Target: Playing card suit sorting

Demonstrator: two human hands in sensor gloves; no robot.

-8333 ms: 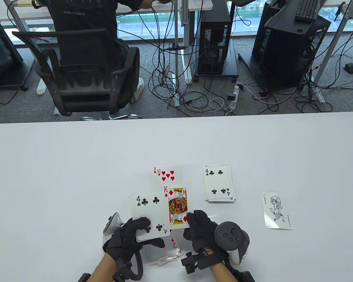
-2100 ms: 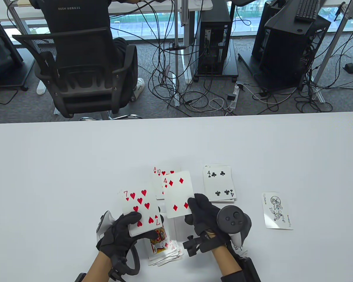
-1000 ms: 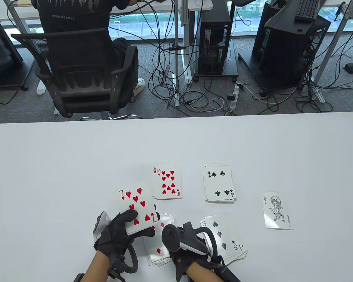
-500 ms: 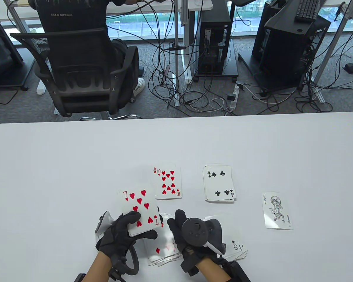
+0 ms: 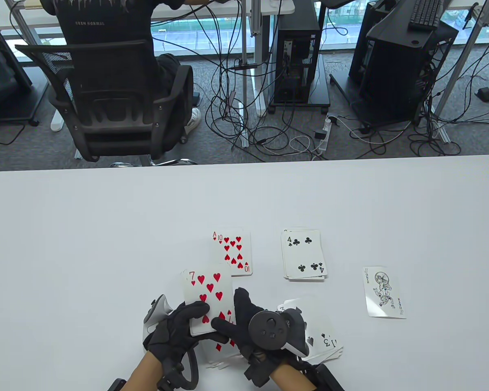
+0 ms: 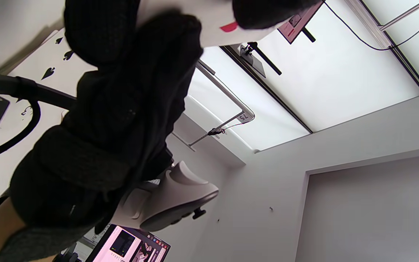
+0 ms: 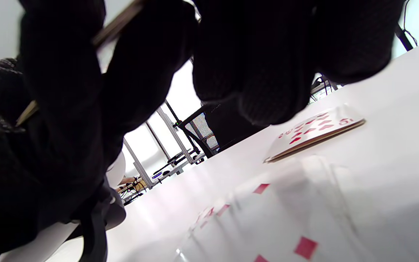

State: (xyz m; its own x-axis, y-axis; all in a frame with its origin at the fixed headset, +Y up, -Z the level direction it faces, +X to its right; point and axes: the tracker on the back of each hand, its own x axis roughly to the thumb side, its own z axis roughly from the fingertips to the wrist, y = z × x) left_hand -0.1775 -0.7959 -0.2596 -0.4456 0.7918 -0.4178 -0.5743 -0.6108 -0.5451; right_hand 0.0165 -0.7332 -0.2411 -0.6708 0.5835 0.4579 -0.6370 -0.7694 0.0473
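Left hand gripping deck, 7 of hearts on top; right hand fingers pinching its right edge. Hearts pile lying just beyond, long axis pointing away.

4 card piles, 1 joker, 2 hands.

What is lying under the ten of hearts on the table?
Under the ten of hearts an ace peeks out at the upper left corner, red index only. Further cards below, if any, are covered. The seven of hearts overlaps its lower left corner.
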